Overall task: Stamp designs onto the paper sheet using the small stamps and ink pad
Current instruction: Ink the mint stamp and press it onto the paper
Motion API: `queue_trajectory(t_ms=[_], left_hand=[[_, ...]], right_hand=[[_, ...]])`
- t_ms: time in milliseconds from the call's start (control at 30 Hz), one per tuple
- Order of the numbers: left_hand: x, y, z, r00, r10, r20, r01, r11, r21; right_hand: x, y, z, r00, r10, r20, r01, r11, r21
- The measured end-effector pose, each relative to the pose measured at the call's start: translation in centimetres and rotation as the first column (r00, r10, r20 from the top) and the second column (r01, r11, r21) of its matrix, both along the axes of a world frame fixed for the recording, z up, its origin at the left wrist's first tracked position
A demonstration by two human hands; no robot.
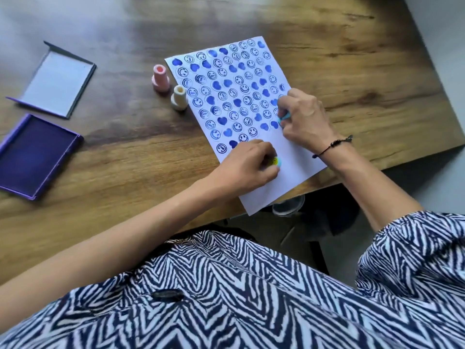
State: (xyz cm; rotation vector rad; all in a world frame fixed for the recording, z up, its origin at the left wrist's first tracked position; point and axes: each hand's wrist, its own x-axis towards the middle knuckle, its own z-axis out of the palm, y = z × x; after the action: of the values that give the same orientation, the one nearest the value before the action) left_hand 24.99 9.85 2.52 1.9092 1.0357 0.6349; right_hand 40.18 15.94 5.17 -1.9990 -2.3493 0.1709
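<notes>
A white paper sheet (294, 170) lies slanted on the wooden table, most of it covered with blue hearts and smiley prints. My left hand (247, 161) presses a yellow-topped stamp (274, 162) down on the sheet's lower blank part. My right hand (305, 117) holds a light blue stamp (283, 117) against the paper's right side. A pink stamp (160, 78) and a cream stamp (179, 97) stand upright just left of the sheet. The purple ink pad (32, 153) lies open at the far left.
The ink pad's lid (54, 80) lies upside down above the pad at the left. The table's near edge runs right under the sheet's bottom corner. A dark chair and floor show below that edge. My striped sleeves fill the foreground.
</notes>
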Motion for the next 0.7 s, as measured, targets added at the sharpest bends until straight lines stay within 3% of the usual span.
queue_trajectory(t_ms=[267,367,433,533,700], left_hand=[[0.0,-0.6,-0.2,1.0,0.011,-0.011,-0.01,0.999,0.037],[0.1,-0.7,0.0,1.0,0.006,-0.021,-0.006,1.0,0.026],[0.1,-0.7,0.2,1.0,0.015,-0.017,-0.014,1.0,0.013],[-0.1,-0.7,0.3,1.0,0.022,-0.004,-0.022,1.0,-0.01],[-0.3,-0.7,0.2,0.994,0.081,0.075,-0.071,0.989,-0.128]], right_hand=[[0.1,-0.1,0.5,1.0,0.025,0.018,-0.024,0.998,-0.057],[1.2,-0.3,1.1,0.988,-0.06,-0.142,0.061,0.998,-0.003],[2.2,-0.9,1.8,0.913,-0.184,-0.365,0.224,0.972,0.069],[3.3,-2.6,2.5,0.678,-0.32,-0.662,0.397,0.917,-0.036],[2.5,-5.9,2.7,0.436,-0.371,-0.82,0.414,0.892,-0.182]])
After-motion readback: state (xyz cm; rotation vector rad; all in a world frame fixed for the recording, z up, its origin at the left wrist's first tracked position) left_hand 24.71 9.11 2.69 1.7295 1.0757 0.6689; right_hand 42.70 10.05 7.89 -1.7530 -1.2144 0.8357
